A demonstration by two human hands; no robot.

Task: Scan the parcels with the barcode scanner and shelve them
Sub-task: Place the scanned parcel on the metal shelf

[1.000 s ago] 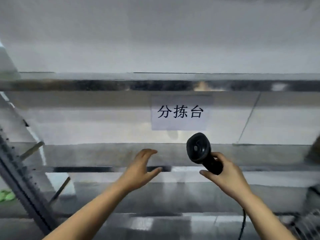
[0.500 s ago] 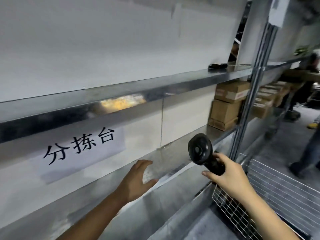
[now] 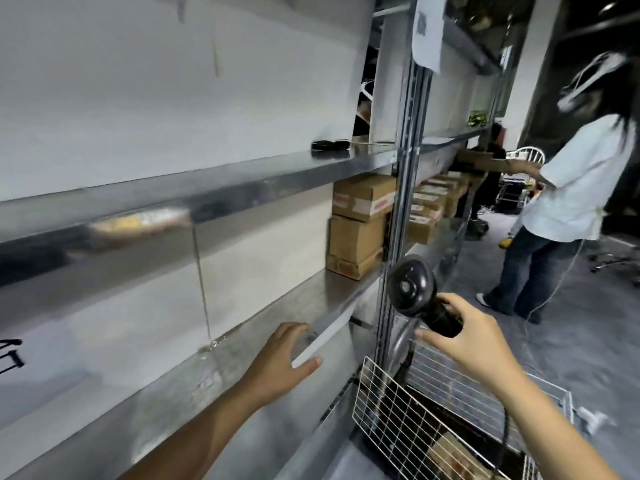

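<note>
Since the earlier frame the view had swung right along the metal shelf (image 3: 332,299) — the printed sign had slid almost out at 9 o'clock. At 4 o'clock the right hand (image 3: 474,344) gripped the black barcode scanner (image 3: 415,299) by its handle, head up. At 6 o'clock the left hand (image 3: 280,362) hovered released, fingers relaxed, over the shelf edge. Cardboard parcels (image 3: 360,223) sat stacked on the shelf at 1 o'clock — a wire basket (image 3: 398,420) lay at 5 o'clock.

The black lettering (image 3: 10,356) is cut off at the frame's left edge. The parcels (image 3: 446,452) inside the wire basket (image 3: 388,403), lower right, are blurred.
</note>
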